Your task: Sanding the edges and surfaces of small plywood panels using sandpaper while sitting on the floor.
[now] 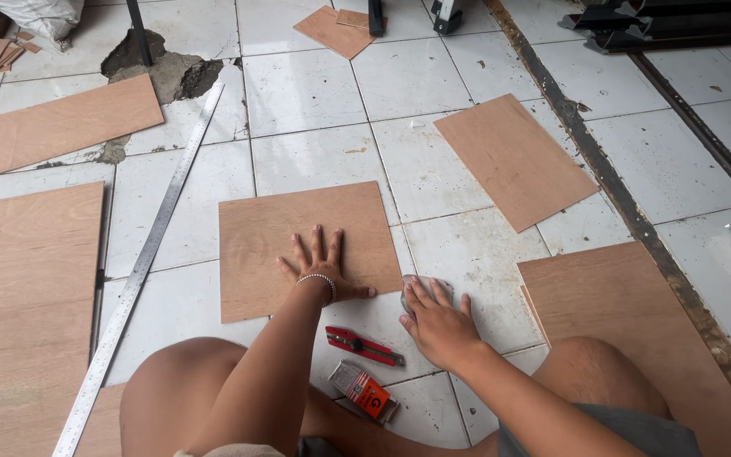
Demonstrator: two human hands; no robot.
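I sit on a white tiled floor with my knees spread. My left hand (321, 267), with a bead bracelet at the wrist, lies flat with fingers apart on a square plywood panel (260, 233) in front of me. My right hand (437, 317) presses down on a small grey piece (408, 288) on the tile just right of that panel; most of the piece is hidden under my fingers. A red utility knife (364, 345) and a small orange box (362, 389) lie on the floor between my legs.
A long steel ruler (141, 262) runs diagonally at left beside a large plywood sheet (23, 305). More plywood panels lie at far left (74, 120), right centre (513, 161), near right (628, 313) and top (332, 30). A broken tile patch (167, 72) and a floor track (602, 169).
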